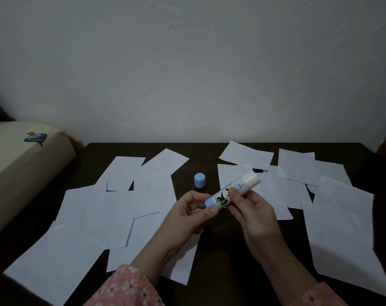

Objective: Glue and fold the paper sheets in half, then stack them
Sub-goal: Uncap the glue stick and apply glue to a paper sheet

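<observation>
From the head camera I see my right hand gripping the uncapped glue stick while my left hand pinches its blue base. Its cap stands just beyond the hands, paper sheets spread on both sides.

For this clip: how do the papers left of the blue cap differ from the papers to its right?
The left papers look plain, with no ruling visible; the right papers show faint ruled lines. The left papers overlap in one broad spread that runs toward the near-left edge of the table; the right papers lie as a looser scatter with dark gaps between some. Both groups are white, lie flat on the dark table, and flank the blue cap.
</observation>
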Motion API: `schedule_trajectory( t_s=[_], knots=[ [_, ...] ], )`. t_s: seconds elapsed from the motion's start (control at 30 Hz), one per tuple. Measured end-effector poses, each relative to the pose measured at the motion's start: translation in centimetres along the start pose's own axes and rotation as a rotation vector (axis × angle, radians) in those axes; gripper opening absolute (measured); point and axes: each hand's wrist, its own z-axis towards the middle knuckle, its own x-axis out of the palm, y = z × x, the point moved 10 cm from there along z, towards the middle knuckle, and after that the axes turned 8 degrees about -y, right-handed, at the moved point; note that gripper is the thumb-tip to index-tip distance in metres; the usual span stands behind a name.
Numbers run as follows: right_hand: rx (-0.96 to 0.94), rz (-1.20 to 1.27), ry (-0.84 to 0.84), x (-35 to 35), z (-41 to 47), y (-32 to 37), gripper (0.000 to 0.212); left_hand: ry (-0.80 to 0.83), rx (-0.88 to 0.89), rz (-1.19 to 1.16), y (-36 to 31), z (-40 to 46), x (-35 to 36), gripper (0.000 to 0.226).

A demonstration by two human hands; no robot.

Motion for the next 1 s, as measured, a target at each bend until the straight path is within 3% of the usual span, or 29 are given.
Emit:
schedule_trajectory(
  t_s=[0.23,0.4,0.7,0.87,1.0],
  knots=[
    [-0.009,0.005,0.007,0.0,-0.2,0.1,0.039,0.095,-0.096,-0.077,0.6,-0.3,1.1,0.037],
    [-0.016,-0.007,0.014,0.0,-0.1,0.2,0.044,0.086,0.009,-0.035,-0.2,-0.1,0.7,0.025],
    [-0.012,-0.042,0.023,0.1,0.0,-0.1,0.049,0.11,-0.078,-0.052,0.5,-0.3,0.8,0.039],
    [-0.021,-0.074,0.044,0.2,0.0,-0.3,0.049,0.149,-0.052,0.005,0.3,-0.4,1.0,0.043],
    [-0.038,-0.2,0.117,0.8,-0.2,-0.2,0.049,0.272,-0.011,0.14,0.1,-0.8,1.3,0.033]
  ],
)
